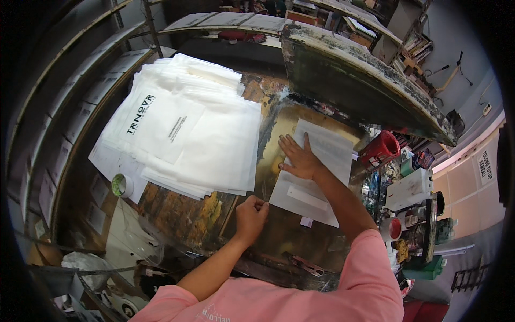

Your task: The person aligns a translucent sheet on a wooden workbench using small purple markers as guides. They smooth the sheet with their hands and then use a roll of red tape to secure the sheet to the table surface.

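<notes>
My right hand point(299, 156) lies flat, fingers spread, on a white translucent bag point(322, 177) that rests on a stained, paint-worn printing table point(198, 214). My left hand point(251, 213) is closed at the bag's near left edge, pinching something thin there; what it grips is too small to tell. A raised, paint-caked printing frame point(365, 75) stands tilted up behind the bag. A big fanned stack of white printed bags point(182, 129) lies to the left of my hands.
A roll of tape point(122, 185) sits at the stack's near left corner. To the right are a red container point(382, 147), a white box point(410, 188) and cluttered pots. Shelves with papers run along the left; plastic bags lie below left.
</notes>
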{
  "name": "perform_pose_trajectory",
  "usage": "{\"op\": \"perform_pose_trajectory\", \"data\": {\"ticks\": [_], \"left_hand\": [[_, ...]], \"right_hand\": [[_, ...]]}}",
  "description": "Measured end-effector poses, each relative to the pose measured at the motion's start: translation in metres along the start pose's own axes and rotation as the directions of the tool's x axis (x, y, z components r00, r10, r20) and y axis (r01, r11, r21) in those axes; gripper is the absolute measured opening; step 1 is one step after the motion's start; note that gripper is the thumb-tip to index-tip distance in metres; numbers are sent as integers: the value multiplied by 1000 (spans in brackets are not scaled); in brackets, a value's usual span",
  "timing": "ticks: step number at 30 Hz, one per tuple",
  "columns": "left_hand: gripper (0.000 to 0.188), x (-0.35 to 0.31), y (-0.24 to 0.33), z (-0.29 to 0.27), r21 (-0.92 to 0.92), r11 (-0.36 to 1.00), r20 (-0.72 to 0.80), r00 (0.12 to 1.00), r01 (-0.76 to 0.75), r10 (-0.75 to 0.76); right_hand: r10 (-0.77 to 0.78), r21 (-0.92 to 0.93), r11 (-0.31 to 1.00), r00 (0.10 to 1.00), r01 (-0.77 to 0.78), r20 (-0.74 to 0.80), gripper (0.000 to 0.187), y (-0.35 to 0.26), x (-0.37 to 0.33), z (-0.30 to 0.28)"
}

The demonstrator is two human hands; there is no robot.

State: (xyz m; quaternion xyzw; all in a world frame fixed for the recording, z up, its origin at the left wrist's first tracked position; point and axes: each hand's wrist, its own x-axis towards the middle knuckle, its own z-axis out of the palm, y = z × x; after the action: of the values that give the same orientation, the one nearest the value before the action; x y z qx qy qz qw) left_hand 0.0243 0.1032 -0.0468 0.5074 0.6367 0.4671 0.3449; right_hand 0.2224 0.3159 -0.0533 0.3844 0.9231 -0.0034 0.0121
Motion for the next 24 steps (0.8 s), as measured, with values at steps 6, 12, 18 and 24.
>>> {"op": "perform_pose_trajectory", "data": {"ticks": [6,12,18,24], "left_hand": [[17,0,-4,3,-35,999,-6,1000,-18,18],[14,0,-2,3,-79,997,2,1000,9,-9],[16,0,-2,2,7,999,-23,999,-47,47],[21,0,-5,1,39,999,-30,1000,-3,5]], "right_hand": [[-136,-36,990,991,136,2,98,-44,-32,-5],[-260,2,966,965,260,-23,101,-65,-55,0],[-252,-33,968,967,250,-50,104,-71,-61,-2],[-327,-23,945,943,327,-55,106,-86,-70,-5]]}}
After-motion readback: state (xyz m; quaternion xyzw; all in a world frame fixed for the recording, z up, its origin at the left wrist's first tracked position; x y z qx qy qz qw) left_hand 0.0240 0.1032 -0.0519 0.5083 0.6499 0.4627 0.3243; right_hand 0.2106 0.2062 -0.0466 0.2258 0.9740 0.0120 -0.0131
